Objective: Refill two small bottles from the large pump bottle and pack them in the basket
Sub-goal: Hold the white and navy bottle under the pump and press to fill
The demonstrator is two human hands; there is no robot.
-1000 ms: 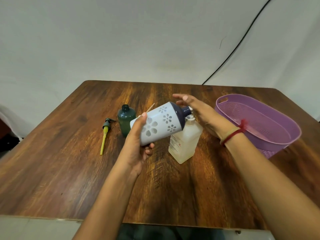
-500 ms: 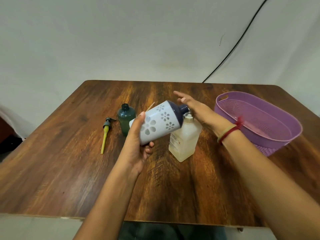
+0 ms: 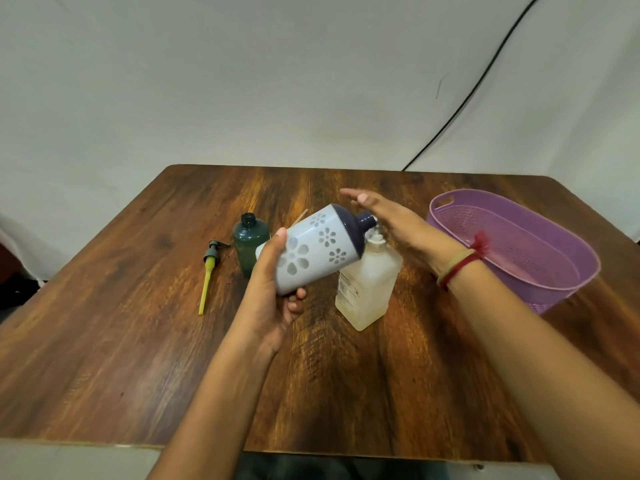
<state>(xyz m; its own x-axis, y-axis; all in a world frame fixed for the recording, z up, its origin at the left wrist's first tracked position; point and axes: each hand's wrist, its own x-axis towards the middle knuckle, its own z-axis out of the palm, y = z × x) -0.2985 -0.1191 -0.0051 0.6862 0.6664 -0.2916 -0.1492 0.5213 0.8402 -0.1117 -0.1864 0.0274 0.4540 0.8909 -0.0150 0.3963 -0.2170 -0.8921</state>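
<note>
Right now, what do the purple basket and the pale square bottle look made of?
Purple basket: moulded plastic, matte, judging by perforated walls and a cut-out handle. Pale square bottle: probably translucent plastic, frosted, with yellowish liquid showing through; glass cannot be excluded.

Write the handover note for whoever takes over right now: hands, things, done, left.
Left hand grips the flowered bottle, tilted, with its neck at the head of the large pump bottle.
Right hand is flat over that head, fingers straight.
Green bottle stands uncapped, with the loose pump beside it.
Basket is at right, no bottle in it.
Done: fill levels unseen.
Left: fill both, recap, pack.
</note>
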